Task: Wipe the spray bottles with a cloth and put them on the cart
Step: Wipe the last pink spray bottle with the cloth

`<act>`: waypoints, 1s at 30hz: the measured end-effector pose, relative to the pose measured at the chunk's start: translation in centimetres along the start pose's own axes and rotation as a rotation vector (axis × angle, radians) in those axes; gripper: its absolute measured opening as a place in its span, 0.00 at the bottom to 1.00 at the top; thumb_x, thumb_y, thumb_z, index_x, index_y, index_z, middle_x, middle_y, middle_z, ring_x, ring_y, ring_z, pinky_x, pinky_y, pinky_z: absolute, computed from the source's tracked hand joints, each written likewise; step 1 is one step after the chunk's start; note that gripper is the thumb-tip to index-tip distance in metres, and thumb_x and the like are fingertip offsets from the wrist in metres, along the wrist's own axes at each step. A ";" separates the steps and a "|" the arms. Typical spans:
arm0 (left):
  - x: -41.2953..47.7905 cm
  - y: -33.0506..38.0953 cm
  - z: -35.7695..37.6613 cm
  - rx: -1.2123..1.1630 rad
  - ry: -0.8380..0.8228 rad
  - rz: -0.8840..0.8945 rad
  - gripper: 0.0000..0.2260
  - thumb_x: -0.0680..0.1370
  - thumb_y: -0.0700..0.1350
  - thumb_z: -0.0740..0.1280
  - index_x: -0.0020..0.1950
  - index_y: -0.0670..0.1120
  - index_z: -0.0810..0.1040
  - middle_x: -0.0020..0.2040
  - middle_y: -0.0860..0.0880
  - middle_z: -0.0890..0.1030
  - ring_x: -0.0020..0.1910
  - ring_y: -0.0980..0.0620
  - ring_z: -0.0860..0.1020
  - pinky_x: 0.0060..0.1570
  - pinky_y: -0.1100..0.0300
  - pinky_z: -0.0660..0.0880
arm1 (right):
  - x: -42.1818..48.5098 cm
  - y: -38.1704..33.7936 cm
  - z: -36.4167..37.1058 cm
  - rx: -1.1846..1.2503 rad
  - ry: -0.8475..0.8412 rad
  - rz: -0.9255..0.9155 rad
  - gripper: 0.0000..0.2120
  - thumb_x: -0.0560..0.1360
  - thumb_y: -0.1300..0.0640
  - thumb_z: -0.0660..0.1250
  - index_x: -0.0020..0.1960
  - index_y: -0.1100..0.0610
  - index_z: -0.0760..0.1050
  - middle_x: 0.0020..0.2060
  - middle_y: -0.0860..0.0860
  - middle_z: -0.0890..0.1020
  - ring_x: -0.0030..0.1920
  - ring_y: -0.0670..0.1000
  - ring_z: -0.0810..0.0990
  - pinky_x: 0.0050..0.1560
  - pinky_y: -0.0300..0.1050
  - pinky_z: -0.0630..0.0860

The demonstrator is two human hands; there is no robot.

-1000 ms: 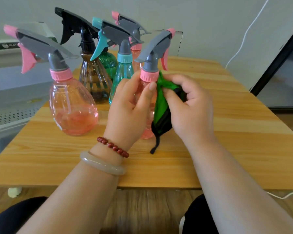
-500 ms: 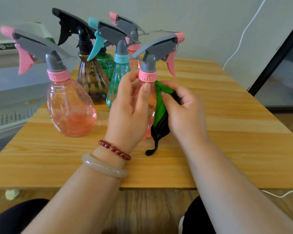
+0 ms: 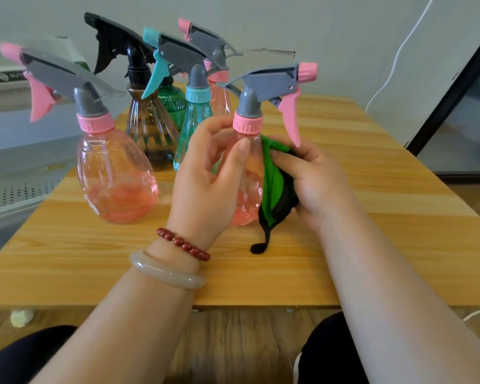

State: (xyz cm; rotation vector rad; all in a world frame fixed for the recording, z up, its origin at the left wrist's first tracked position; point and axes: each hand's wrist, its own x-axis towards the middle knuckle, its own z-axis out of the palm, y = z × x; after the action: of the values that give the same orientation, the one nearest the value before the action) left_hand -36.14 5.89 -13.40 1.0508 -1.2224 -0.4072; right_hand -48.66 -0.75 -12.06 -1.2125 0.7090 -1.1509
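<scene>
A pink spray bottle [image 3: 251, 173] with a grey head and pink trigger stands on the wooden table [image 3: 372, 212]. My left hand [image 3: 205, 184] grips it around the neck and shoulder. My right hand [image 3: 313, 181] holds a green and black cloth [image 3: 275, 187] bunched against the bottle's right side. The nozzle points right. Behind stand a larger pink bottle [image 3: 114, 173], a brown bottle [image 3: 150, 134] with a black head, a green bottle [image 3: 172, 102], a teal bottle [image 3: 190, 128] and another pink one [image 3: 219, 98].
A grey perforated cart shelf [image 3: 14, 184] sits left of the table. A dark-framed glass door [image 3: 460, 106] stands at the right, and a white cable [image 3: 394, 59] runs down the wall. My knees show below the table's front edge.
The held bottle has turned so its nozzle and trigger swing further right. My right hand with the cloth has slid down the bottle's side.
</scene>
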 end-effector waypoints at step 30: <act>-0.6 0.5 1.2 0.072 -0.015 -0.089 0.12 0.79 0.50 0.68 0.60 0.61 0.72 0.56 0.53 0.76 0.50 0.63 0.78 0.49 0.66 0.77 | -0.6 -2.1 -0.3 -0.098 0.149 -0.351 0.16 0.75 0.69 0.67 0.42 0.48 0.83 0.38 0.44 0.85 0.43 0.45 0.84 0.46 0.41 0.79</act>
State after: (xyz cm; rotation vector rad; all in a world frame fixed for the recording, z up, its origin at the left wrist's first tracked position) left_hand -37.56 6.05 -13.34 1.1686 -1.2141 -0.4436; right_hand -49.70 -0.21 -10.21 -1.3801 0.6861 -1.5244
